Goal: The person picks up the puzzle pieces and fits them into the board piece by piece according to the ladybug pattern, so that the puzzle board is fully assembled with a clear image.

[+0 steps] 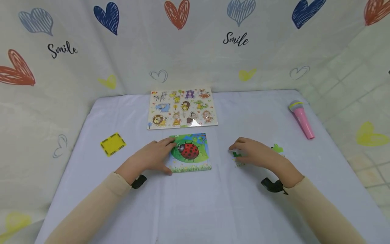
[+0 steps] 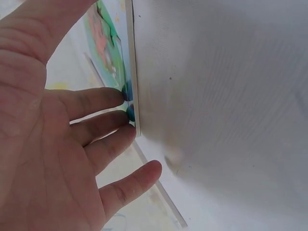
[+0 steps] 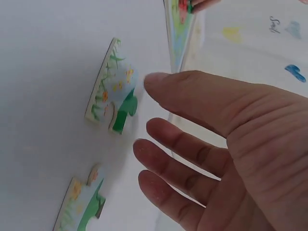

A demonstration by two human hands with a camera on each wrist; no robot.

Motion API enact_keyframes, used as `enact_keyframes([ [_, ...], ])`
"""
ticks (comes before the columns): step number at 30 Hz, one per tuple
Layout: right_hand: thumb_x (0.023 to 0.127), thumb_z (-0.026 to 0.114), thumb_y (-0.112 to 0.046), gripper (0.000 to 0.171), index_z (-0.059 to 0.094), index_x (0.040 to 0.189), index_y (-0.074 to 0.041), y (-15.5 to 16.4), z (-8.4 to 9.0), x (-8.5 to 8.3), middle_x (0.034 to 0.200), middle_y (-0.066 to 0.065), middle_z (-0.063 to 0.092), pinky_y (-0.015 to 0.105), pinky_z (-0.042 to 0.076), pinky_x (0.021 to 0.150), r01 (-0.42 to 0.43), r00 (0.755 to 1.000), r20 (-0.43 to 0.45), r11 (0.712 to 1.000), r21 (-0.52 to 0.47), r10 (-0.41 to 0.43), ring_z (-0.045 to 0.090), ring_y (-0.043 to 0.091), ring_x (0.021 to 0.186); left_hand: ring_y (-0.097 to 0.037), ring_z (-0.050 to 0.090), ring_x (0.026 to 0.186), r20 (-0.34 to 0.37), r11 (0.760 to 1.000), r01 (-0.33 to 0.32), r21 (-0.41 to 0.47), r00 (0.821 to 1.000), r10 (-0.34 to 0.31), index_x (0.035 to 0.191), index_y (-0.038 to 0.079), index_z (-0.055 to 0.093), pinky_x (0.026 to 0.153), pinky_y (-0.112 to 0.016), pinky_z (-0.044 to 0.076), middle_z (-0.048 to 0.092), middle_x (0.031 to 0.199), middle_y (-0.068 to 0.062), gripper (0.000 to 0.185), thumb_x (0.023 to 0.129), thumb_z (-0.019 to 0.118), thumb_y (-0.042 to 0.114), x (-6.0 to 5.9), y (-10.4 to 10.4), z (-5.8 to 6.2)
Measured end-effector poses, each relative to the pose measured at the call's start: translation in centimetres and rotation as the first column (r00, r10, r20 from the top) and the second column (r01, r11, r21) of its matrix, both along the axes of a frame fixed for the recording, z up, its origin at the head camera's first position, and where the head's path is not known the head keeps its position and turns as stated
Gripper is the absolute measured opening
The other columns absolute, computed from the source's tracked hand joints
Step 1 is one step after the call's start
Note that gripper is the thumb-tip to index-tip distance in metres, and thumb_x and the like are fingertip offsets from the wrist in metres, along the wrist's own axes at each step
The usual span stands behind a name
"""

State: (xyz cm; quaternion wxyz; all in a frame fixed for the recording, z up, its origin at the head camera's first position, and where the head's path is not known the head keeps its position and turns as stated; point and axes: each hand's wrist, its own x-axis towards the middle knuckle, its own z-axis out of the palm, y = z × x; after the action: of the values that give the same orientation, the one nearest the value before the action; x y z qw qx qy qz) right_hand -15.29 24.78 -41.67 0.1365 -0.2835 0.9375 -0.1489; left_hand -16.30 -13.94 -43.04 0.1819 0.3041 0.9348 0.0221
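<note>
Ladybug puzzle board (image 1: 190,152) flat on the lavender tablecloth (image 1: 195,203), mid-table. Left hand (image 1: 150,157) resting on the board's left edge, fingers straight and relaxed, tips against the edge (wrist view confirms: fingertips (image 2: 118,98) touching the rim, nothing gripped). Right hand (image 1: 257,154) right of the board, palm down over loose pieces, fingers slack and spread — holding nothing yet.

Loose puzzle piece (image 3: 113,94) just off the thumb tip; second piece (image 3: 79,202) further from the board, below the fingers. Another green piece (image 1: 277,148) peeking out on the hand's far side from the board.

Judgement for the pick: pinch the near piece by its edges, thumb opposite index, lift flat; keep the left hand pressing so the board doesn't slide; match grass strip to the board's bottom edge.

Look of the pieces: thin wood, pale blue with green grass and orange flowers, dark-green tabs.

Behind the board: animal peg puzzle (image 1: 182,108). Left of the board: yellow card (image 1: 112,144). Far right of it: pink toy microphone (image 1: 301,119).
</note>
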Motion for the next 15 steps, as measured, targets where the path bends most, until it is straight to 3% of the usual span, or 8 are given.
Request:
enact_keyframes([
  [6, 0.088, 0.081, -0.015, 0.039, 0.072, 0.126, -0.010, 1.2, 0.4, 1.0, 0.124, 0.007, 0.067, 0.047, 0.056, 0.095, 0.023, 1.000, 0.014, 1.000, 0.014, -0.023, 0.066, 0.027, 0.111, -0.029, 0.030, 0.156, 0.015, 1.000, -0.008, 0.005, 1.000, 0.008, 0.160, 0.006, 0.035, 0.119, -0.056, 0.037, 0.026, 0.171, -0.012, 0.113, 0.076, 0.086, 0.061, 0.1, -0.1, 0.1],
  [15, 0.083, 0.086, -0.020, 0.045, 0.072, 0.124, -0.009, 1.8, -0.9, 1.4, 0.116, 0.003, 0.068, 0.045, 0.057, 0.092, 0.046, 0.998, -0.045, 0.997, 0.057, -0.044, 0.067, 0.023, 0.103, -0.028, 0.029, 0.156, -0.024, 0.999, 0.024, -0.027, 0.999, -0.025, 0.160, 0.006, 0.037, 0.123, -0.056, 0.030, 0.029, 0.170, -0.012, 0.114, 0.075, 0.085, 0.064, 0.1, -0.1, 0.3],
])
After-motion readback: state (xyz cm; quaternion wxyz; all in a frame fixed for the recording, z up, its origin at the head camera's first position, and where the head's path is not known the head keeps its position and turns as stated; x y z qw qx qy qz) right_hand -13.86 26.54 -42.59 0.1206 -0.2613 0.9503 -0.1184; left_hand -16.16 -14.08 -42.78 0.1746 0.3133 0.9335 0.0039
